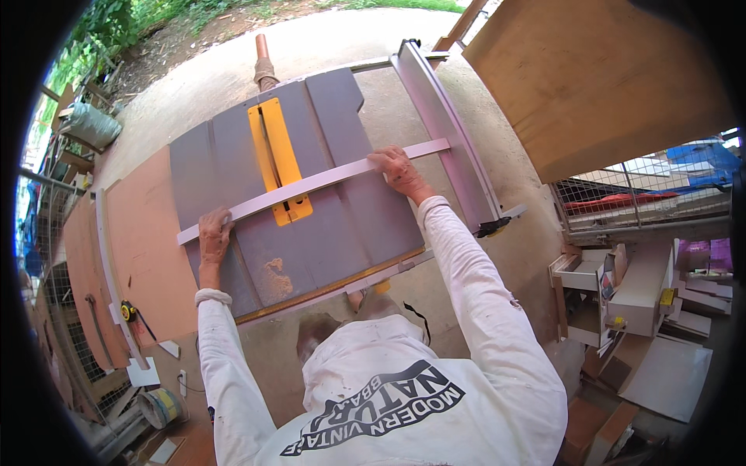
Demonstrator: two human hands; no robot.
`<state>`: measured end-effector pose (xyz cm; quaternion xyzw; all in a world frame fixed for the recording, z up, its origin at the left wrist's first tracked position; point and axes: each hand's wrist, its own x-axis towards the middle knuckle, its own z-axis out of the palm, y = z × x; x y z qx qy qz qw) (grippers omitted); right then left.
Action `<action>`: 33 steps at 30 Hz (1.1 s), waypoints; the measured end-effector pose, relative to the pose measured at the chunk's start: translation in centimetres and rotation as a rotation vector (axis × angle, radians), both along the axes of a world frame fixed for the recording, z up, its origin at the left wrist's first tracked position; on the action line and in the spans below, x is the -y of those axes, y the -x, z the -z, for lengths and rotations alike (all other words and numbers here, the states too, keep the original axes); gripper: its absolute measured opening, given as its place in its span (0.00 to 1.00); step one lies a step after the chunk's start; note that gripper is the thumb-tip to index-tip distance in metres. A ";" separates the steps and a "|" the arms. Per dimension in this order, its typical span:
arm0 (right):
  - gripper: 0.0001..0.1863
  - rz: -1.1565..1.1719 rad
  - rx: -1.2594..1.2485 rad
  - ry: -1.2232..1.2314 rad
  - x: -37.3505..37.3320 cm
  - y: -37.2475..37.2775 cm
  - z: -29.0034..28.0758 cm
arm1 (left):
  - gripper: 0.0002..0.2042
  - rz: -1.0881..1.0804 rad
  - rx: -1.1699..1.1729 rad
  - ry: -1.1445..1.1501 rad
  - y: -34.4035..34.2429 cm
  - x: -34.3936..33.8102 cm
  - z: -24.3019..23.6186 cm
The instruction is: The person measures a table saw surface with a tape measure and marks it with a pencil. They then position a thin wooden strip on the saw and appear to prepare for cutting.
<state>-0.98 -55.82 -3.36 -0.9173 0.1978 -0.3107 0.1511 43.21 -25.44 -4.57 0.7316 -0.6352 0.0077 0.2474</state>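
A long pale strip of board [311, 183] lies crosswise over the grey table saw [326, 241]. Its right end meets the long upright rip fence [443, 109], and its left end reaches the saw table's left side. My left hand [214, 231] grips the strip near its left end, fingers curled over the edge. Closer to the fence, my right hand [398, 171] is closed over the strip from above. The strip crosses the yellow throat plate [268, 144], whose dark slot runs away from me. Whether a blade stands up in the slot I cannot tell.
Sawdust [276, 279] lies on the saw table's near part. Left of it is a reddish-brown board [148, 241] with a yellow tape measure [128, 311]. A brown panel [598, 85] stands at the far right, above offcuts and drawer boxes [645, 291]. A bucket [161, 408] sits lower left.
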 end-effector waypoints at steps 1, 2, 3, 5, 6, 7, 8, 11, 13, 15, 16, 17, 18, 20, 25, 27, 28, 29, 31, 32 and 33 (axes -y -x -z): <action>0.18 0.007 0.012 -0.017 -0.1 -0.2 0.3 | 0.16 -0.022 0.023 -0.013 -1.0 -0.8 0.2; 0.18 0.001 0.030 -0.038 0.3 0.2 0.6 | 0.16 -0.016 0.025 0.003 -1.0 -0.9 0.1; 0.19 0.014 0.027 -0.030 0.4 0.4 1.1 | 0.17 -0.015 0.030 0.016 -0.5 -0.2 -0.4; 0.22 0.031 0.021 -0.008 0.7 1.0 2.0 | 0.16 0.032 0.032 -0.003 0.0 0.7 -1.6; 0.23 0.037 0.014 -0.012 0.5 0.8 2.0 | 0.16 0.023 0.030 -0.008 0.1 0.5 -2.1; 0.23 0.027 0.001 -0.004 0.3 0.5 1.8 | 0.15 0.023 0.022 -0.009 0.3 0.3 -2.3; 0.23 0.026 0.001 -0.010 0.0 0.2 1.6 | 0.15 0.011 0.019 -0.014 0.4 0.0 -2.6; 0.22 0.047 -0.020 -0.013 -0.3 -0.2 1.4 | 0.15 -0.005 -0.003 -0.008 0.7 -0.3 -3.1; 0.22 0.041 -0.022 -0.003 0.0 0.0 1.5 | 0.15 -0.008 -0.008 0.010 1.0 -0.2 -3.4; 0.21 0.038 -0.017 -0.004 0.0 0.0 1.5 | 0.15 -0.011 -0.014 -0.005 1.2 -0.1 -3.6; 0.21 0.036 -0.012 -0.010 -0.1 0.0 1.4 | 0.15 -0.010 -0.018 -0.013 1.3 -0.1 -3.6; 0.21 0.036 -0.007 -0.016 -0.1 0.0 1.3 | 0.15 -0.011 0.001 -0.012 1.1 -0.3 -3.7; 0.21 0.033 -0.002 -0.020 0.0 0.1 1.4 | 0.15 -0.001 0.013 -0.006 1.0 -0.2 -3.7; 0.21 0.057 -0.013 -0.011 0.5 0.7 1.9 | 0.15 0.022 0.022 -0.002 1.3 0.7 -3.7; 0.20 0.009 0.019 -0.037 0.2 -0.4 0.7 | 0.17 0.071 0.039 0.025 -0.4 -0.4 -1.9; 0.21 0.019 0.030 -0.041 0.1 -0.2 0.6 | 0.16 0.015 -0.012 0.009 -0.2 -0.2 -1.9; 0.21 0.027 0.033 -0.041 0.2 0.2 0.8 | 0.16 0.031 -0.018 0.002 0.0 0.3 -2.0; 0.21 0.033 0.035 -0.040 0.4 0.6 0.9 | 0.16 0.045 -0.024 -0.005 0.2 0.8 -2.2; 0.21 0.045 0.030 -0.050 0.2 0.4 0.9 | 0.17 0.054 -0.032 0.008 0.1 0.7 -2.3; 0.21 0.050 0.027 -0.055 0.1 0.4 0.8 | 0.17 0.048 -0.031 0.000 0.1 0.7 -2.3; 0.21 0.047 0.033 -0.055 0.0 0.2 0.7 | 0.17 0.041 -0.030 -0.009 -0.1 0.6 -2.3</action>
